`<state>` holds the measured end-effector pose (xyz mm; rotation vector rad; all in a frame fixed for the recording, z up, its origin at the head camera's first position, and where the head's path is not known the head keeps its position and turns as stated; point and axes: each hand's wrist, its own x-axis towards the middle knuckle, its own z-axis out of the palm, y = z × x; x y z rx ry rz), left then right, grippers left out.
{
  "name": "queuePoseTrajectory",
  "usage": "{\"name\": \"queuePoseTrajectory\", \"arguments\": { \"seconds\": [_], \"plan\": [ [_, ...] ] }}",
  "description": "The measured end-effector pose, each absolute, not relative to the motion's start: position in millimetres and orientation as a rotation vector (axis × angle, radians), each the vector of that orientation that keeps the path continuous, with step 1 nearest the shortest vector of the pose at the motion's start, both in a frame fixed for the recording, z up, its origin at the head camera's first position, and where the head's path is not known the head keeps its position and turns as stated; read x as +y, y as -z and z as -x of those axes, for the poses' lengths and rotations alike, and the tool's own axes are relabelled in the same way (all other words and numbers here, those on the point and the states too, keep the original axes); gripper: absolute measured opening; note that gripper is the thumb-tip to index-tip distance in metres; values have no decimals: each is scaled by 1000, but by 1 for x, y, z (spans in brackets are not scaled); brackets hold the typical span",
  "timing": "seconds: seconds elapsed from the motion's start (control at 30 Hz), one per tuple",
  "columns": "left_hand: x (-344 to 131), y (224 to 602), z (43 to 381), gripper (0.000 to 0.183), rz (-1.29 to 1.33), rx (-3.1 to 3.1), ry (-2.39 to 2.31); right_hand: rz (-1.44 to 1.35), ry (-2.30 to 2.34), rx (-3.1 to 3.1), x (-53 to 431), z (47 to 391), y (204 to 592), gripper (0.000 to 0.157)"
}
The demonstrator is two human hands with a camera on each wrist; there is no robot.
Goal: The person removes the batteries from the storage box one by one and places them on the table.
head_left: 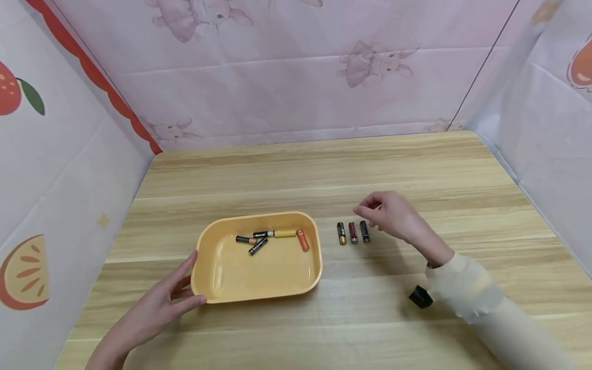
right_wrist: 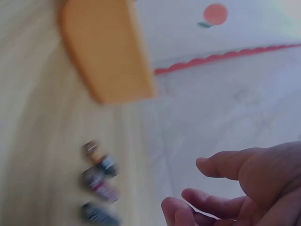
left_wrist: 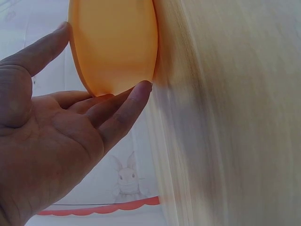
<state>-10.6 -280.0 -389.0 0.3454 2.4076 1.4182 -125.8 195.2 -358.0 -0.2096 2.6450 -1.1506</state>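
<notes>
Our left hand [head_left: 163,306] grips the yellow tub [head_left: 261,281]; beside our right hand [head_left: 393,216], fingers empty and slightly parted, three batteries [head_left: 353,233] look done, lined up; five batteries [head_left: 258,246] remain inside, beyond our left fingers

The left hand [head_left: 159,304] lies toward the left edge of the surface [head_left: 314,180], thumb spread well apart from the fingers, wrist bare; the right hand [head_left: 392,215] hovers closer to the right edge, fingers loosely curled, thumb tip apart from the fingertips, its bare wrist running into a pale sleeve [head_left: 467,288] that covers the forearm
</notes>
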Motion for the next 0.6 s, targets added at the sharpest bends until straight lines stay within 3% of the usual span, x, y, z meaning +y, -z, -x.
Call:
{"name": "queuePoseTrajectory", "arguments": {
  "seconds": [0.3, 0.6],
  "plan": [
    [-280, 392, 9, 92, -372, 2425, -1421, 511, 1294, 2480, 160, 138, 320, 28],
    [-280, 392, 10, 92, -371, 2430, -1426, 777, 1379, 2325, 110, 150, 310, 23]
  ]
}}
